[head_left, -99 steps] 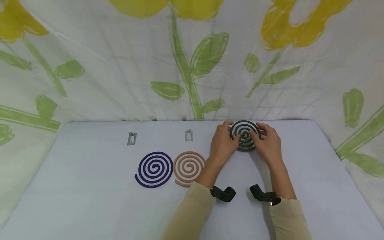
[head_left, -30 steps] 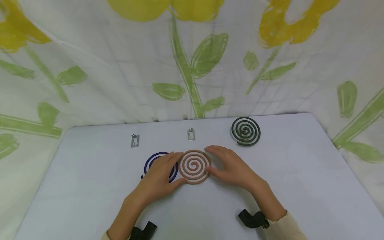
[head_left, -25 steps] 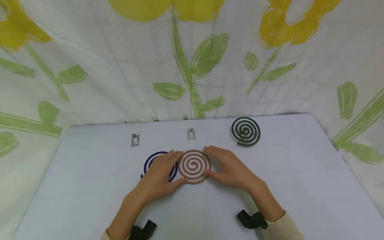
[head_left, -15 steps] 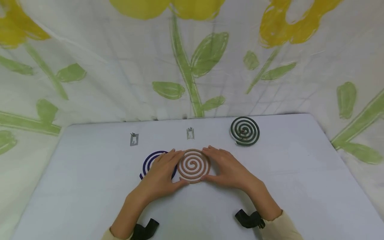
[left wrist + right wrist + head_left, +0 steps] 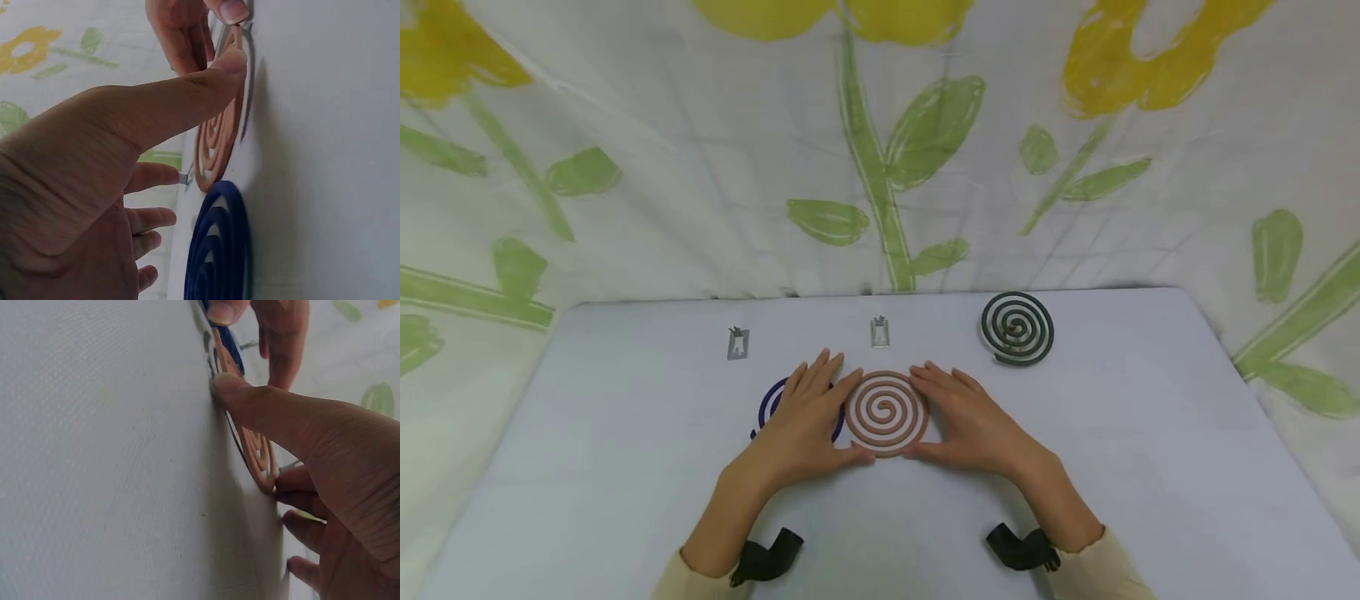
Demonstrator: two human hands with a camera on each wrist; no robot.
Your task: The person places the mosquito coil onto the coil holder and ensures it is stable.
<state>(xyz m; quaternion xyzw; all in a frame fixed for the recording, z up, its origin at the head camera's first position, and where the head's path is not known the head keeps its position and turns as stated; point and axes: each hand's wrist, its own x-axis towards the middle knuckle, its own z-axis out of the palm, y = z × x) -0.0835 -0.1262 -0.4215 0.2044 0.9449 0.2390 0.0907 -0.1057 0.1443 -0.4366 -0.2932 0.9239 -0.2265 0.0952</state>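
Note:
A tan mosquito coil (image 5: 886, 413) is at mid-table, pinched at its rim from both sides. My left hand (image 5: 805, 421) has its thumb on the near left edge and its forefinger at the far left edge; its other fingers spread over a blue mosquito coil (image 5: 767, 408), hiding much of it. My right hand (image 5: 973, 421) grips the right side, thumb at the near edge and fingers at the far right. In the left wrist view, a shadow lies beside the tan coil (image 5: 215, 150), whose near edge seems slightly off the table.
A dark green mosquito coil (image 5: 1017, 328) lies at the back right of the white table (image 5: 1150, 467). Two small metal coil stands, one at left (image 5: 738, 342) and another in the middle (image 5: 879, 332), lie toward the back. A flower-printed cloth (image 5: 700, 208) hangs behind.
Both hands have left the green coil and come to the tan one. The right thumb has slid down to the tan coil's near edge. The left hand's fingers have spread.

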